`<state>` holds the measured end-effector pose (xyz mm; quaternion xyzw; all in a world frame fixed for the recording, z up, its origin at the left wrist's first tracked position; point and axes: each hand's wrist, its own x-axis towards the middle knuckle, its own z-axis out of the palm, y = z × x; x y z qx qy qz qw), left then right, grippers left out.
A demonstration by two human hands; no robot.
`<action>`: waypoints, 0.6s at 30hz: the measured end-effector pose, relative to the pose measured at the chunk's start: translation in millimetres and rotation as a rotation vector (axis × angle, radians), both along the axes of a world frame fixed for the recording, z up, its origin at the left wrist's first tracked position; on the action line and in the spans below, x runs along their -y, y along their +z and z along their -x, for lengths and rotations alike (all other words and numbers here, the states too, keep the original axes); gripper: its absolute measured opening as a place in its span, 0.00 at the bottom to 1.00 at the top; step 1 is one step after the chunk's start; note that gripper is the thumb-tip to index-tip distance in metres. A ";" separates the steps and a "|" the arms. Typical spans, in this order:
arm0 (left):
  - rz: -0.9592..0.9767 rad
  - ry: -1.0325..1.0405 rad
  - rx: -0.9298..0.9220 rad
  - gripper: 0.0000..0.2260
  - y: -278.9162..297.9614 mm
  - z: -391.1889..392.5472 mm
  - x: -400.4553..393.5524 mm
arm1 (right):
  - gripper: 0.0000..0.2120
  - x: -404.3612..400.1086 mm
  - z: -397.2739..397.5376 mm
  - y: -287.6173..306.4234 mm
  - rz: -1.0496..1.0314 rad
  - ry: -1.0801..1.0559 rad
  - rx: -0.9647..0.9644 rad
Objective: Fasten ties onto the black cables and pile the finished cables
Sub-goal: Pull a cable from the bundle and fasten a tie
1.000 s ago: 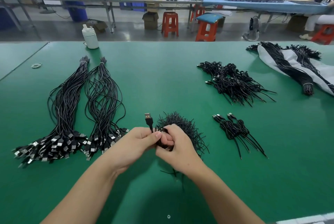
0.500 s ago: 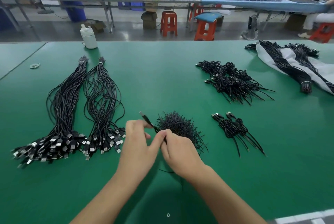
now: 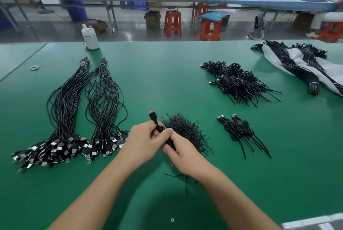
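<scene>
Both hands meet at the middle of the green table. My left hand and my right hand together grip a folded black cable; its USB plug sticks up above my left fingers. Right behind the hands lies a heap of black ties. A small pile of tied cables lies to the right, a bigger pile farther back. Two long bundles of untied cables lie on the left, plugs toward me.
A white bottle stands at the table's far left edge. A rubber band lies near the left seam. More cable bundles on a white bag sit at the far right. Stools and benches stand beyond the table.
The cable's plug tilted down to the left half a second ago and now points up again. My hands have shifted grip on the folded cable and stay in the same spot.
</scene>
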<state>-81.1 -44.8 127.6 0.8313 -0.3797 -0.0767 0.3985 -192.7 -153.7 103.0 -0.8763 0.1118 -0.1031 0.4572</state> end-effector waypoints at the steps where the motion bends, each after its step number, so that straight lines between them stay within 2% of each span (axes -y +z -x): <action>1: -0.005 0.011 -0.014 0.11 0.0 -1.2 1.7 | 0.23 0.2 -0.5 -1.8 -0.049 0.020 0.010; 3: -0.013 0.015 -0.042 0.12 0.6 -3.7 4.4 | 0.23 -0.6 -0.3 -4.0 -0.102 0.032 -0.016; 6: -0.033 0.018 -0.067 0.12 -2.5 -6.3 7.2 | 0.18 0.7 1.0 0.1 -0.108 0.032 -0.121; 9: -0.071 0.025 -0.053 0.12 -6.3 -4.1 12.5 | 0.11 6.9 -0.6 6.2 0.107 0.018 -0.203; 11: -0.076 0.036 -0.043 0.12 -7.4 -1.4 16.8 | 0.10 9.6 -1.9 6.5 0.213 -0.013 -0.218; 15: -0.074 0.049 -0.036 0.12 -10.8 0.6 23.0 | 0.10 11.9 -0.5 0.1 0.266 -0.068 -0.193; 16: -0.060 0.039 -0.068 0.11 -13.2 0.6 23.7 | 0.10 13.6 0.5 -2.5 0.254 -0.094 -0.186; 18: 0.023 -0.024 -0.267 0.08 -22.4 0.4 22.1 | 0.11 19.2 2.1 -7.4 0.217 -0.168 -0.185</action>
